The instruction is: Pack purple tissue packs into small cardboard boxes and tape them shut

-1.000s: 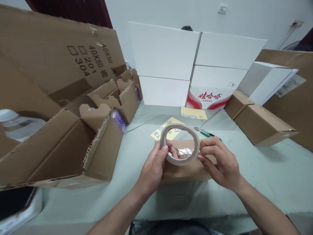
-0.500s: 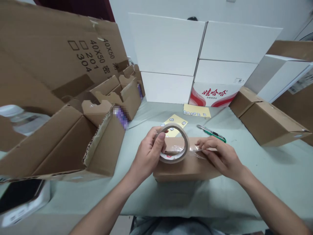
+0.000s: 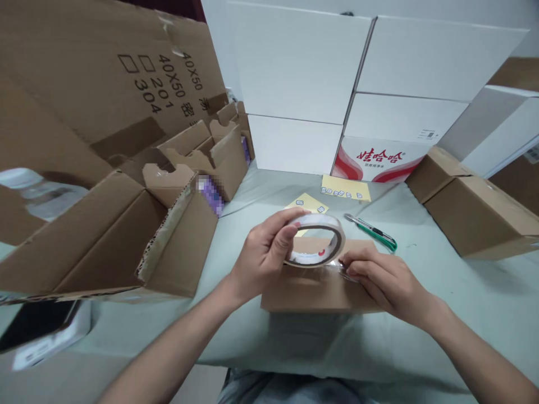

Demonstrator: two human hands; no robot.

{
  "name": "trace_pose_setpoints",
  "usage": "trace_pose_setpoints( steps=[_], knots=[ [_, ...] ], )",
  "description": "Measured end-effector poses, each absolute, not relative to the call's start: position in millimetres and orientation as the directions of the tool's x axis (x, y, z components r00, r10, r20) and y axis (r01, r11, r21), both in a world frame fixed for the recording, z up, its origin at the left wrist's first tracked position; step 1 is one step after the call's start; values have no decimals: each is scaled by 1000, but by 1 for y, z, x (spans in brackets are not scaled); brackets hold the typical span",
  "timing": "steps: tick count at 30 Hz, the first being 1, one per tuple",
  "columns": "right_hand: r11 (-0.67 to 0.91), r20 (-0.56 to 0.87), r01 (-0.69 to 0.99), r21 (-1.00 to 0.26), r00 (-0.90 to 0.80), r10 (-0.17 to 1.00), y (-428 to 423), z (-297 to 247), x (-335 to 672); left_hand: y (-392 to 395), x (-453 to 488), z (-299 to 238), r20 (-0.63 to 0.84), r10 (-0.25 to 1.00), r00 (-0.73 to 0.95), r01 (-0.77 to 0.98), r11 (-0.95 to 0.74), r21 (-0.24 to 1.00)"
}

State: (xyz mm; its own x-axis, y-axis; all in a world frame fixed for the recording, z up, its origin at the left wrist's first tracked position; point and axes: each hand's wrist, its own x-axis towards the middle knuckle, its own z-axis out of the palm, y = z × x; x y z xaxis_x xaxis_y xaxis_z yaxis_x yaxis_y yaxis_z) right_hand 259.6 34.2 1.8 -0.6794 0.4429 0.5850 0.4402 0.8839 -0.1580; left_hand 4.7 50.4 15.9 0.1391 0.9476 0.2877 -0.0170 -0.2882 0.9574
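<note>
In the head view, we take the roll of tape [image 3: 311, 259] as the middle of our dial. We see the left hand [image 3: 269, 247] wrapped around it from 9 o'clock, holding it tilted above a cardboard box [image 3: 318, 294] that lies at 6 o'clock on the cloth-covered worktop [image 3: 248, 336]. We make out a red mark and faint print inside the core, too small to read. At 4 o'clock the right hand [image 3: 383, 278] pinches a strip of clear tape [image 3: 336, 263] between thumb and fingers; we cannot tell whether it sticks to the box.

A green utility knife [image 3: 374, 233] lies at 3 o'clock. Between 1 and 2 we read 娃哈哈 in red on a white carton [image 3: 379, 160]; the barcode label [image 3: 429, 134] above it is too small for us. Yellow cards with little blue-outlined drawings lie at 12 [image 3: 309, 202] and 1 [image 3: 346, 189]. At 10 o'clock we read "40X50" twice, "201" and "304", printed aslant on a large brown carton [image 3: 101, 73].
</note>
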Motion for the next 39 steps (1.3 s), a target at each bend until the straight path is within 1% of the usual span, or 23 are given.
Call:
trace_pose_setpoints(
  steps=[2,4,9,13,18,21,24,27,29,31,32,35,37,39],
  knots=[
    [890,592,443,-111,-690,417,34,3,261,49,3,17,391,914,106,176,-405,897],
    [889,584,445,-105,-696,417,34,4,263,49,0,22,456,884,105,281,-466,839],
    [894,552,437,-99,-723,415,35,1,268,55,-6,32,481,845,234,367,-534,761],
    [885,495,449,-123,-745,447,35,2,268,57,-6,33,462,840,284,375,-541,753],
    [871,365,442,-215,-791,491,35,9,268,59,-2,38,378,868,323,322,-476,818],
    [858,290,459,-232,-809,512,33,10,269,59,-2,39,373,869,325,324,-473,819],
    [846,252,503,-176,-808,532,29,8,262,55,-3,38,397,862,314,313,-489,814],
    [838,255,542,-71,-802,540,26,5,247,51,-2,38,394,866,306,303,-482,822],
    [828,263,560,-12,-798,543,26,4,237,48,-1,36,388,889,241,318,-451,834],
    [826,270,564,-2,-795,544,26,2,233,47,0,28,358,922,148,311,-387,868],
    [829,268,559,-20,-795,543,25,2,234,46,0,23,327,938,116,291,-347,892],
    [838,265,535,-110,-796,544,18,0,250,45,0,3,243,966,89,230,-258,938],
    [838,286,524,-153,-788,546,11,1,270,44,0,-9,250,966,61,234,-258,937],
    [837,338,498,-227,-765,547,11,1,295,42,-1,-16,271,961,53,244,-276,930]
  ],
)
